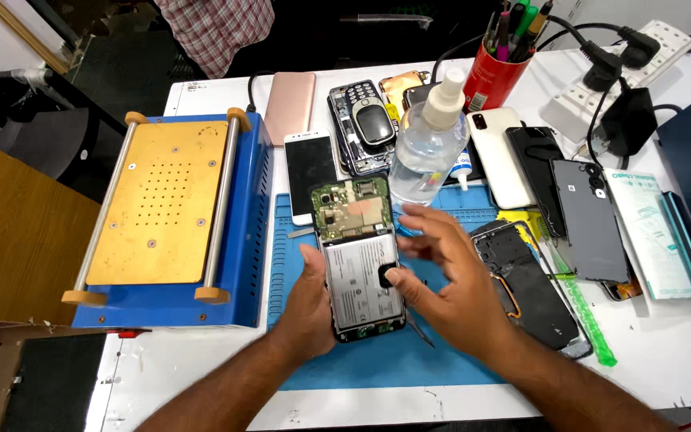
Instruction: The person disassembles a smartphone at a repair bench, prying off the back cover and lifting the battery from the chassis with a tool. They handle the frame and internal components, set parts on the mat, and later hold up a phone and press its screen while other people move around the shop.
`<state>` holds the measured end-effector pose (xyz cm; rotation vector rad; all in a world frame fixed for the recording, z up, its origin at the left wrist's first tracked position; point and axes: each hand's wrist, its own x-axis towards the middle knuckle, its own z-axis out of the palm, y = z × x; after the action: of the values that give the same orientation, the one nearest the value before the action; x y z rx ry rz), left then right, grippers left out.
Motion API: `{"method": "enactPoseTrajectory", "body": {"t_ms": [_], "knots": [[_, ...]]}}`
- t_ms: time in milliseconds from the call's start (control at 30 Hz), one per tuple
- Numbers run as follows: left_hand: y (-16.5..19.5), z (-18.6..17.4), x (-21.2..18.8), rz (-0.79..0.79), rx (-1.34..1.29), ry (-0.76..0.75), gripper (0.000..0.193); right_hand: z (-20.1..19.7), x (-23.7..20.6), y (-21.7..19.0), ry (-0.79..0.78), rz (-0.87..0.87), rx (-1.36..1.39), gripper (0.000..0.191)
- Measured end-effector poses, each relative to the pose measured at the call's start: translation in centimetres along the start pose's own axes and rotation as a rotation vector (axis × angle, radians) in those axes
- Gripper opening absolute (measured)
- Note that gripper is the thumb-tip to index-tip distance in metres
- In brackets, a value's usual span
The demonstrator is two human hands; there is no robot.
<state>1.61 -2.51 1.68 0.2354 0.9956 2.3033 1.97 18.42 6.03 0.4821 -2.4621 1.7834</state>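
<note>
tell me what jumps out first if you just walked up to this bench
At the centre, an opened smartphone with its circuit board and battery showing lies on a blue mat, the left hand gripping its left edge and the right hand pressing a thumb on the battery. To its left sits a blue machine with a perforated yellow plate. Behind, a clear spray bottle stands among many scattered phones, with a red pen cup at the back.

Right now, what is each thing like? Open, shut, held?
Opened phone: back cover off, battery and circuit board showing, lying on the blue mat.
Left hand: holding the phone's left edge.
Right hand: fingers spread, thumb pressing the battery.
Spray bottle: upright, cap on.
Red pen cup: upright, full of pens.
</note>
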Motion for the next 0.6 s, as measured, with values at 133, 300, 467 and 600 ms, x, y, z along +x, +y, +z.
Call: {"method": "enactPoseTrajectory", "body": {"t_ms": [133, 300, 467, 600], "knots": [[0.1, 0.3, 0.1, -0.004, 0.043, -0.033, 0.1, 0.7, 0.0, 0.8, -0.165, 0.257, 0.289, 0.071], [0.1, 0.3, 0.3, 0.005, 0.04, -0.026, 0.098, 0.2, -0.1, 1.4, -0.272, 0.236, 0.208, 0.091], [0.6, 0.6, 0.2, 0.045, -0.008, 0.131, 0.096, -0.3, 0.1, 1.2, -0.209, 0.113, 0.138, 0.088], [2.2, 0.8, -0.3, 0.239, 0.001, 0.083, 0.094, -0.9, 0.5, 0.6, -0.026, -0.018, -0.106, 0.043]]}}
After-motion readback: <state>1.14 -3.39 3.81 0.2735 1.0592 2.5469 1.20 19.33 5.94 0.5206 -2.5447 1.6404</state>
